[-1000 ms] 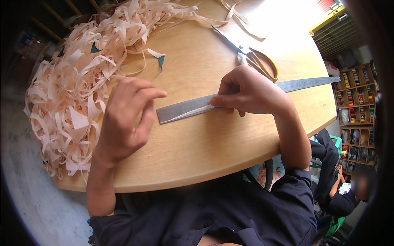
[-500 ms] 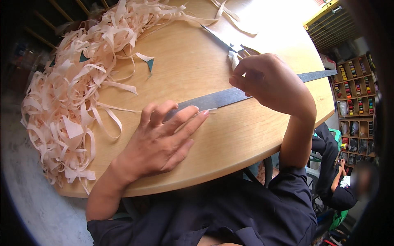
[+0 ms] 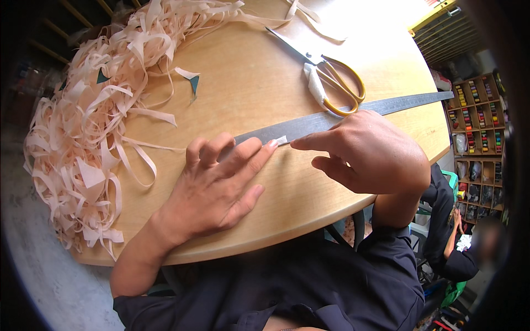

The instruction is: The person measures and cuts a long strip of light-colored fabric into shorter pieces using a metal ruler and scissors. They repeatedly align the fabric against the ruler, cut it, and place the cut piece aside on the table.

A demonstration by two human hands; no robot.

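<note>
A long steel ruler (image 3: 395,103) lies slantwise across the wooden table, its left end under the fingers of my left hand (image 3: 218,185). That hand presses down with fingers spread; its index fingertip touches a small whitish strip (image 3: 282,140) at the ruler's near edge. My right hand (image 3: 370,151) hovers just right of the strip, index finger stretched toward it, thumb apart, nothing in its grasp. Scissors (image 3: 331,80) with yellow-brown handles, one partly wrapped in white, lie beyond the ruler, blades pointing far left. One handle loop rests against the ruler.
A big heap of pale pink fabric strips (image 3: 88,132) covers the table's left side. A small pink and green scrap (image 3: 190,80) lies beside it. Shelves of coloured thread spools (image 3: 476,118) stand at right, near another seated person (image 3: 455,259). The table's rounded edge (image 3: 298,234) runs before me.
My right hand has come down and nearer to me, from beside the scissors to the whitish strip, its index finger now extended. The scissors' handles are uncovered. My left hand stays nearly in place.
</note>
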